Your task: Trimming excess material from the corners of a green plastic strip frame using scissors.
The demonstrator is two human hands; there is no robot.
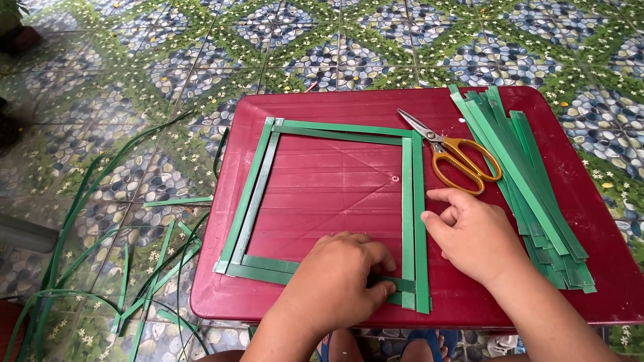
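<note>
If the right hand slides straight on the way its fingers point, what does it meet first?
The right hand points left, so it would probably meet the upright green strips of the square's right side first; they lie just beyond its fingertips.

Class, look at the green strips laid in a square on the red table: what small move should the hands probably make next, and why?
Probably the right hand nudges the right-side strips flush into the near corner, while the left hand presses that crossing of the bottom strips. Their ends stick out unevenly there, past the bottom strips.

Left hand (339,278) palm-down, fingers curled, pressing — right hand (469,234) beside it, loosely cupped.
</note>
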